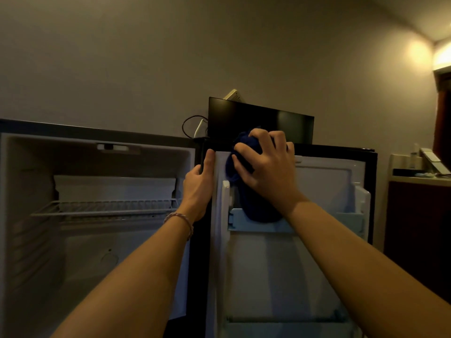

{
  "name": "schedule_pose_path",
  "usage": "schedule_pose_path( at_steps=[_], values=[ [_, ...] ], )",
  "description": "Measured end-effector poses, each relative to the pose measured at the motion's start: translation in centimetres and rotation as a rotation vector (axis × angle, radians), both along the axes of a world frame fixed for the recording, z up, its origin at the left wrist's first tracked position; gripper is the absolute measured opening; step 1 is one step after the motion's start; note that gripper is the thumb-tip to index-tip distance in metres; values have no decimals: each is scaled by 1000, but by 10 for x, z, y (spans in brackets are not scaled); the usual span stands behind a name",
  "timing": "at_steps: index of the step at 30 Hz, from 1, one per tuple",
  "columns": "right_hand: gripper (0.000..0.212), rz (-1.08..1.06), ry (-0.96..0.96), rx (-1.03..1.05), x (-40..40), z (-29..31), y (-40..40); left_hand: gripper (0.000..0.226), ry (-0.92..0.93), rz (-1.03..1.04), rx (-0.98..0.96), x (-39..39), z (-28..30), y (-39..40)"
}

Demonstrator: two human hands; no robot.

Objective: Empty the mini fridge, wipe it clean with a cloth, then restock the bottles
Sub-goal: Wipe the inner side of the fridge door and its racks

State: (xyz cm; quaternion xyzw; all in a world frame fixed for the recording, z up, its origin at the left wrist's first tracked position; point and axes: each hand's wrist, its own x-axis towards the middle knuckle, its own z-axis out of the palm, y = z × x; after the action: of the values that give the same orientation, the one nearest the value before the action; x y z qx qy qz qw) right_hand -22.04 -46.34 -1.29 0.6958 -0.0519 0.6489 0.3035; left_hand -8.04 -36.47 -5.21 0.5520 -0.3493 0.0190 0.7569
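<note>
The mini fridge (29, 191) stands open at the left, its white inside bare except for a wire shelf (105, 207). Its door (324, 191) is swung open to the right, inner side facing me. My left hand (199, 189) grips the door's hinge-side edge near the top. My right hand (264, 167) presses a dark blue cloth (258, 206) against the upper inner face of the door. The cloth hangs down to the pale blue door shelf (258, 226). No bottles are in view.
A black screen (275, 123) stands on the surface behind the door, with a dark cable (189, 123) and a white plug beside it. A counter (419, 178) with small items lies at the far right above a dark cabinet. A plain wall rises behind.
</note>
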Motion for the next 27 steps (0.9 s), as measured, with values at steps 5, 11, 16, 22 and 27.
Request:
schedule_pose_path(
  at_steps=[5,11,16,22,27],
  values=[
    [21,-101,-1,-31,-24,4,-23,118,6,-19,-20,3,-1,-2],
    [24,-30,-118,205,-72,5,-74,118,1,-32,-12,4,-2,-1],
    [33,-113,-183,361,-115,-8,-120,113,23,2,6,8,-2,-2],
    [32,-58,-301,548,-112,-11,-120,114,27,-6,10,4,-1,0],
    [30,73,-307,477,-76,-14,-95,115,20,5,14,4,-1,-1]
  ],
)
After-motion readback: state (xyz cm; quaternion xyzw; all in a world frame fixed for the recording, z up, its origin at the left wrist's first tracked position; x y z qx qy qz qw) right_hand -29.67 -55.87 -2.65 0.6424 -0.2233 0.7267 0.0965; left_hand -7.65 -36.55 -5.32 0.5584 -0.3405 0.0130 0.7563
